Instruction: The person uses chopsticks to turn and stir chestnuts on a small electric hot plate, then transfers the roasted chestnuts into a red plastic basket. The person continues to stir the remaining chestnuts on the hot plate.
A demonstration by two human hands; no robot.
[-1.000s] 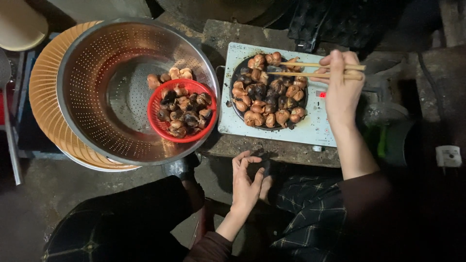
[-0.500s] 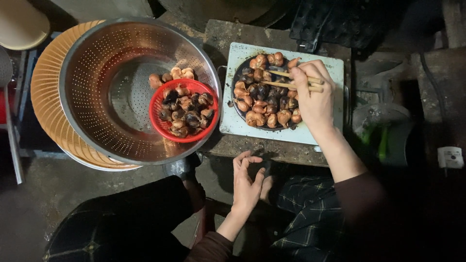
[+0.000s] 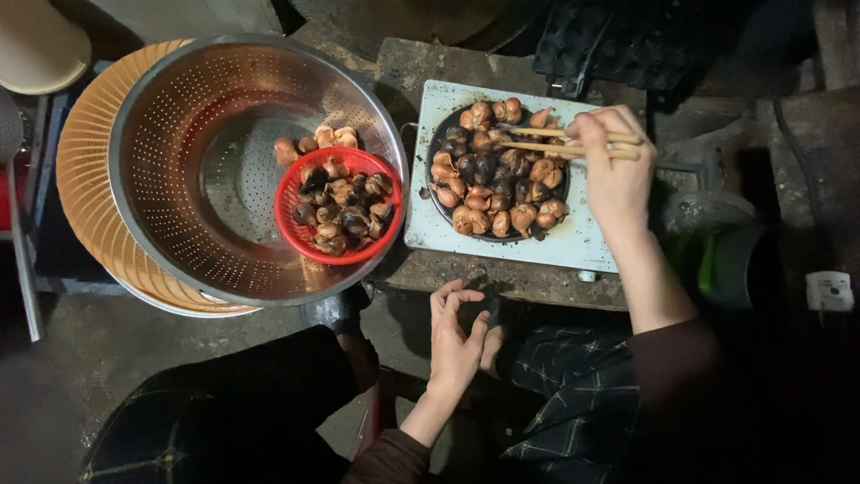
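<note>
My right hand [image 3: 614,170] holds a pair of wooden chopsticks [image 3: 560,142] over a dark round pan [image 3: 439,193] full of brown and blackened shelled snails [image 3: 497,170]. The pan sits on a pale flat cooker [image 3: 582,244]. The chopstick tips reach into the upper middle of the pile. My left hand [image 3: 455,336] hangs empty below the cooker's front edge, fingers loosely spread. To the left, a red plastic basket [image 3: 309,240] of the same snails rests inside a large steel colander [image 3: 193,179], with a few loose ones beside it.
An orange slatted basket [image 3: 85,170] lies under the colander. A dark ridged object [image 3: 618,40] sits behind the cooker. A white plug socket [image 3: 829,291] is at the right. My knees in dark checked cloth [image 3: 573,403] fill the bottom.
My right hand drew in over the pan and then shifted back right, with the chopstick tips now in the upper part of the pile. The left hand stayed in place.
</note>
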